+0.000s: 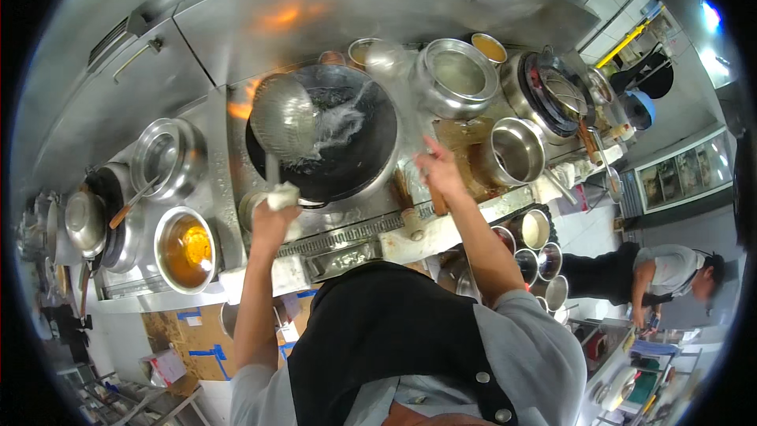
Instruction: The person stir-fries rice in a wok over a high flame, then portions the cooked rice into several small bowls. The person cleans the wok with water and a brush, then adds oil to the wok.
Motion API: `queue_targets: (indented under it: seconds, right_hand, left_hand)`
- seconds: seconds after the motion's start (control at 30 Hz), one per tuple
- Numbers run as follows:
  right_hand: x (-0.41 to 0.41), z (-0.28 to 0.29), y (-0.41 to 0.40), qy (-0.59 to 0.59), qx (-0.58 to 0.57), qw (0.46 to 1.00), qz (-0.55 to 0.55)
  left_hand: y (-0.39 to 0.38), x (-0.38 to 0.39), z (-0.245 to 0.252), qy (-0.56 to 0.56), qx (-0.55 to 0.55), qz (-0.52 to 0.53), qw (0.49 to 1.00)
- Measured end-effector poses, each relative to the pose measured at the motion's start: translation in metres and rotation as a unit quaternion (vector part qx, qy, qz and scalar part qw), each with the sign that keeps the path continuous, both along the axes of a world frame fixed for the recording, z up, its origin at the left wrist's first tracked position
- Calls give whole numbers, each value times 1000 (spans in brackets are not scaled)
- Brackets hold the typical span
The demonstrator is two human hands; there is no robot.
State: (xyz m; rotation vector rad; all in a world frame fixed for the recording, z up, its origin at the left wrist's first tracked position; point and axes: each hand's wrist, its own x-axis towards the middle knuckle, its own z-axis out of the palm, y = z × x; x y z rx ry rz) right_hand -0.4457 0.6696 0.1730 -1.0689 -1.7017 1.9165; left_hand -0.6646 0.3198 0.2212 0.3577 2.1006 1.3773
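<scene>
My left hand [273,222] grips a white cloth [282,196] around the grey handle of a large round metal strainer [284,115]. The strainer is over the left part of a black wok [361,171], where liquid [343,124] streaks and splashes. My right hand [442,174] is right of the wok, around a wooden handle [437,201], with the index finger stretched forward. That handle seems to belong to a ladle whose blurred bowl [384,58] shows behind the wok. A bamboo wok brush [408,204] lies between the wok and my right hand.
Flames [239,109] rise at the wok's left rim. Steel pots [458,77] and a long-handled saucepan [517,151] stand to the right. A bowl of amber liquid [186,250] sits left. Several seasoning tins [534,229] are by my right arm. Another person [662,278] stands far right.
</scene>
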Motion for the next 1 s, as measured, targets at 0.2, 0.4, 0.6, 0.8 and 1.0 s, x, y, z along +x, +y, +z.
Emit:
queue_targets:
  seconds: [0.2,0.4,0.6,0.8,1.0]
  right_hand:
    - [-1,-92,187,-327,484,780,-224]
    - [-25,-31,295,48,-261,958,-106]
    - [-70,1,255,76,-28,977,-200]
    - [-24,-78,298,-212,149,957,-127]
    - [-56,0,248,86,-268,950,-137]
  left_hand:
    - [-56,45,-17,370,-152,130,907]
    - [-109,108,-62,85,19,301,950]
    - [-146,144,-107,-240,221,324,888]
    - [-167,107,-143,-172,0,175,970]
    - [-128,93,-125,214,-249,200,923]
